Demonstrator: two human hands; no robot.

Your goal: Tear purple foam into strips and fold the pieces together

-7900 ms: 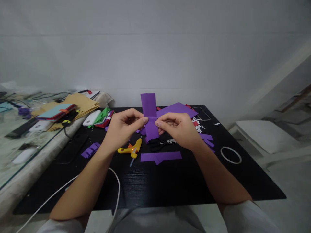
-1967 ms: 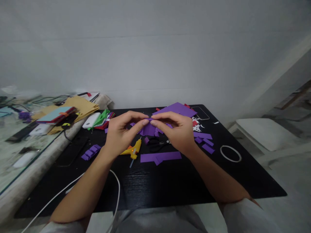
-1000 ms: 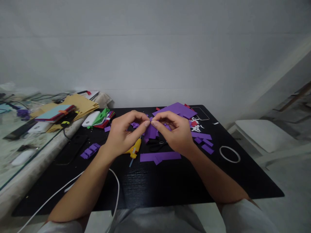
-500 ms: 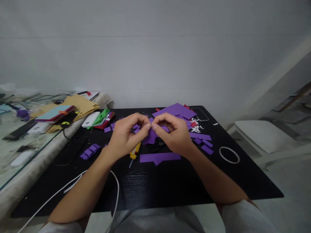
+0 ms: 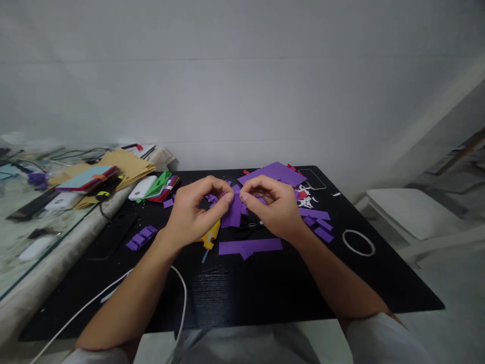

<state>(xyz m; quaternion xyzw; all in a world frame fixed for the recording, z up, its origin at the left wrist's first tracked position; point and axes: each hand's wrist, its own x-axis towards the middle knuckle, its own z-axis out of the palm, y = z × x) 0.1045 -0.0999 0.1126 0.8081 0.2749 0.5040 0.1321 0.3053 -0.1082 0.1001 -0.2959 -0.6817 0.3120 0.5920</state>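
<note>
Both hands meet over the middle of the black table, pinching a small purple piece of paper [image 5: 235, 207] between thumbs and fingertips. My left hand [image 5: 200, 210] grips its left side, my right hand [image 5: 271, 205] its upper right. The fingertips cover part of the piece. Below my left hand lies a yellow glue gun [image 5: 209, 236], partly hidden. Dark-handled scissors [image 5: 246, 230] lie under the hands. A long purple strip [image 5: 261, 245] with a short piece across it is nearer to me. Left of my left wrist sits a folded purple strip [image 5: 142, 237].
Purple sheets [image 5: 276, 173] lie at the back, with white paper scraps [image 5: 307, 198] beside them. A white ring [image 5: 358, 242] is at right. A white cable [image 5: 184, 298] crosses the table's front left. Colored paper bundles [image 5: 162, 187] and yellow envelopes [image 5: 127, 166] lie at back left.
My fingertips have shifted slightly on the purple piece, and more of it shows between the hands. The things on the table stay where they were.
</note>
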